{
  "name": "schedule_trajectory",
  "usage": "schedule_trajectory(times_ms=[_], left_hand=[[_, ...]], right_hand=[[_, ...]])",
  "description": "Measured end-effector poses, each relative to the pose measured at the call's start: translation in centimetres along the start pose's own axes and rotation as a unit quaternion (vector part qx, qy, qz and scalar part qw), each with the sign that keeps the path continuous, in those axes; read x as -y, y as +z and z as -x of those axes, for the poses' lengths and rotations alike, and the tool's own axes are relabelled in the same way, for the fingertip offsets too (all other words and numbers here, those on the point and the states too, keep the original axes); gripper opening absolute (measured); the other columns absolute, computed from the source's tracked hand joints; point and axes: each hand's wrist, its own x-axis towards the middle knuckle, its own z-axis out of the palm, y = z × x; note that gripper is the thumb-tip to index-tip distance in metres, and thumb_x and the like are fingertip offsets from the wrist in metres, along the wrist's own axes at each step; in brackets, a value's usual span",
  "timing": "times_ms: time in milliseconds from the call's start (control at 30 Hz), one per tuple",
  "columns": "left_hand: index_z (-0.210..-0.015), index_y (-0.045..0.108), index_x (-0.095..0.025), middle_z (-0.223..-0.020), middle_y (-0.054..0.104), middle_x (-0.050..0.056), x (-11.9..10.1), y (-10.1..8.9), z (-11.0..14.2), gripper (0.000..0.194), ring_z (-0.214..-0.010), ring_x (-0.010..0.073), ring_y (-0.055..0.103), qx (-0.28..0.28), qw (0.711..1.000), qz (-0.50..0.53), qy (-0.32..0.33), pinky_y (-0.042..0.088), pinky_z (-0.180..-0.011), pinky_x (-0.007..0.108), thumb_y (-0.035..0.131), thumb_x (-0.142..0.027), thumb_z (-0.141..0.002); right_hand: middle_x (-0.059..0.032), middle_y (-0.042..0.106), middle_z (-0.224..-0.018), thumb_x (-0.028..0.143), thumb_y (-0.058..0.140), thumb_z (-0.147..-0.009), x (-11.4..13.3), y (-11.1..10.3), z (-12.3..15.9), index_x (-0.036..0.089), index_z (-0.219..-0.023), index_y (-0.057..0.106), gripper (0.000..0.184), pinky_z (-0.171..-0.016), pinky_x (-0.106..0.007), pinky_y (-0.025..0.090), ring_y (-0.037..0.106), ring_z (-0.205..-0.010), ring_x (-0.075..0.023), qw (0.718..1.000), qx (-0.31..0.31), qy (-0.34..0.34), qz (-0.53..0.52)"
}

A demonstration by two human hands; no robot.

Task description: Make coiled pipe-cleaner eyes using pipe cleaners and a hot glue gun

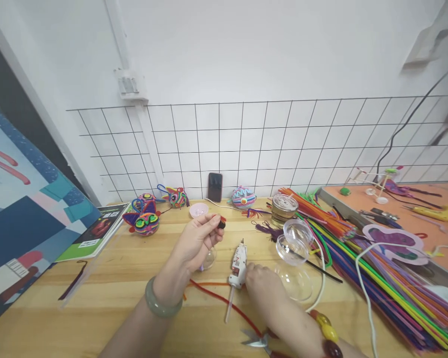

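Note:
My left hand [201, 238] is raised over the middle of the table, thumb and forefinger pinched on a small dark and orange coil [221, 223]. My right hand [266, 289] is closed at the side of a white hot glue gun [239, 266]; its fingers cover the handle. The gun's nozzle points away from me, and a clear glue stick [229, 304] sticks out of its back. Under my left hand lies a clear plastic piece [208, 259], partly hidden. A red pipe cleaner [224, 297] runs between my arms toward the scissors [257, 340].
Bundled pipe cleaners [381, 283] fill the right side. Clear plastic half-shells [291, 248], a glass jar [283, 211] and a white cord [323, 268] lie nearer. Colourful wrapped fish ornaments [146, 223], a pink dish [198, 210] and a phone [215, 187] stand toward the back.

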Motion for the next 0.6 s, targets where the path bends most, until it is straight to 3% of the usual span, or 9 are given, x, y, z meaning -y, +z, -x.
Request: schedule_trajectory(times_ms=[133, 267, 367, 467, 533, 600], left_hand=[[-0.075, 0.061, -0.011, -0.063, 0.059, -0.001, -0.1, -0.1, -0.1, 0.015, -0.050, 0.0041, 0.053, -0.006, 1.000, 0.006, 0.012, 0.044, -0.048, 0.013, 0.070, -0.018, -0.066], [-0.075, 0.061, -0.011, -0.064, 0.059, 0.000, -0.2, -0.1, -0.1, 0.014, -0.050, 0.0041, 0.053, -0.011, 1.000, 0.004, 0.018, 0.043, -0.047, 0.013, 0.070, -0.018, -0.066], [-0.075, 0.062, -0.011, -0.065, 0.059, 0.000, -0.5, -0.2, -0.1, 0.016, -0.051, 0.0041, 0.053, -0.015, 1.000, 0.006, 0.025, 0.043, -0.047, 0.013, 0.071, -0.018, -0.064], [-0.075, 0.062, -0.012, -0.065, 0.059, -0.001, -1.0, -0.4, 0.0, 0.017, -0.052, 0.0043, 0.054, -0.024, 0.999, 0.008, 0.046, 0.043, -0.048, 0.013, 0.072, -0.019, -0.063], [-0.075, 0.062, -0.012, -0.066, 0.060, 0.000, -1.4, -0.6, 0.0, 0.018, -0.053, 0.0046, 0.054, -0.030, 0.997, 0.004, 0.066, 0.044, -0.049, 0.013, 0.072, -0.020, -0.063], [-0.074, 0.062, -0.012, -0.069, 0.061, 0.001, -1.7, -0.7, 0.0, 0.018, -0.053, 0.0048, 0.054, -0.041, 0.996, -0.003, 0.085, 0.044, -0.050, 0.014, 0.072, -0.020, -0.063]], right_hand=[[-0.0224, 0.064, -0.080, -0.005, 0.040, -0.072, 0.2, 0.7, 0.0, 0.005, -0.084, 0.061, 0.026, -0.059, -0.035, 0.044, 0.063, -0.074, -0.0302, 0.994, 0.007, 0.061, 0.088], [-0.0196, 0.063, -0.088, -0.008, 0.040, -0.070, -0.1, 0.5, -0.2, 0.008, -0.088, 0.060, 0.031, -0.065, -0.032, 0.042, 0.060, -0.083, -0.0275, 0.993, 0.013, 0.048, 0.105], [-0.0170, 0.064, -0.083, -0.007, 0.039, -0.071, -0.8, -0.5, -0.7, 0.009, -0.089, 0.059, 0.031, -0.061, -0.030, 0.041, 0.061, -0.076, -0.0251, 0.996, 0.015, 0.040, 0.083], [-0.0132, 0.064, -0.078, 0.009, 0.045, -0.079, -2.2, -2.7, -1.3, 0.011, -0.090, 0.057, 0.017, -0.054, -0.028, 0.040, 0.062, -0.065, -0.0225, 0.998, 0.007, 0.048, 0.045], [-0.0087, 0.065, -0.079, 0.025, 0.042, -0.085, -3.1, -4.5, -1.4, 0.015, -0.094, 0.054, 0.018, -0.056, -0.027, 0.041, 0.061, -0.068, -0.0205, 0.999, -0.008, 0.035, -0.001], [-0.0058, 0.064, -0.077, 0.036, 0.040, -0.086, -3.7, -6.3, -1.2, 0.017, -0.101, 0.054, 0.028, -0.058, -0.028, 0.042, 0.060, -0.068, -0.0200, 0.982, -0.065, 0.013, -0.174]])
